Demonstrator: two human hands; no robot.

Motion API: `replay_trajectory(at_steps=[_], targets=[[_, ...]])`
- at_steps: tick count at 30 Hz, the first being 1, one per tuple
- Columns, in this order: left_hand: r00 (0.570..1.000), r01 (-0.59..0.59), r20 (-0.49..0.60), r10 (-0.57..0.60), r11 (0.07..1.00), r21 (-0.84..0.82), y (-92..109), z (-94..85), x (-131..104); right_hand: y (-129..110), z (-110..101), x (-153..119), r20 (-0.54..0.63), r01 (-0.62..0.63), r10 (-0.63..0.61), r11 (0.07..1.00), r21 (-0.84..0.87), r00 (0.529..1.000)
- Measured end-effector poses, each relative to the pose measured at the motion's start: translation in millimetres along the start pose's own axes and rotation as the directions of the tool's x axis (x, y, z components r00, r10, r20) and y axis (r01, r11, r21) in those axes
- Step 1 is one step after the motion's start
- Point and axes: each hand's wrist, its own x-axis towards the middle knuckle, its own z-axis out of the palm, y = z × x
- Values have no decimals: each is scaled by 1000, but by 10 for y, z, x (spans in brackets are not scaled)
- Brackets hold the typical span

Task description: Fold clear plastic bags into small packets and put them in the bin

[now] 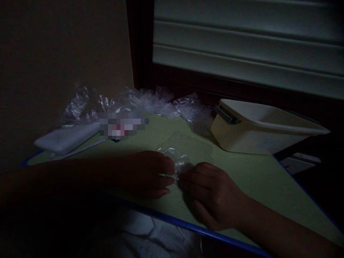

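The left hand is held back upward, its fingers bent and slightly parted beside a thin, clear plastic sheet or bag; whether the plastic is pinched by it cannot be told in the dim light. By the right hand, whose fingers are curled and drawn together, the near edge of the plastic is pinched at the fingertips. The two sets of fingertips are kept close but apart. The plastic is laid between and just beyond the hands, over a pale green table with a blue edge; it is flat at the far side, puckered and glossy near the fingers.

At the table's far side, a heap of crumpled, shiny transparent film is spread. To the left, a flat white object with rounded corners is placed beside a blurred-out, pixelated item. On the right, a cream, open-topped plastic bin with tapering walls is set, a dark clip being fixed to its side. Behind, pale, smooth horizontal slats are framed by dark brown trim.
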Motion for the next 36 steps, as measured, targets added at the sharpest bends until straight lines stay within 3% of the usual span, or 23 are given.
replay_trajectory(at_steps=[4, 15, 21, 27, 36], targets=[[998, -5, -61, 6, 1000, 12, -3, -26, 18, 0, 4, 6, 20, -26, 25, 999, 37, 999], [995, -13, -94, 18, 998, 56, 40, -95, 51, -2, 5, 10, 42, -66, 63, 994, 83, 997], [999, -13, -50, 12, 1000, -25, 6, -24, 35, -2, 4, 14, 37, -59, 57, 996, 72, 998], [991, 59, 123, -59, 998, 7, 1, -53, 47, 5, 12, 8, 17, -53, 51, 996, 79, 999], [988, 137, 64, -143, 986, 91, -37, -30, 39, 3, -2, 12, 31, -72, 70, 995, 69, 997]])
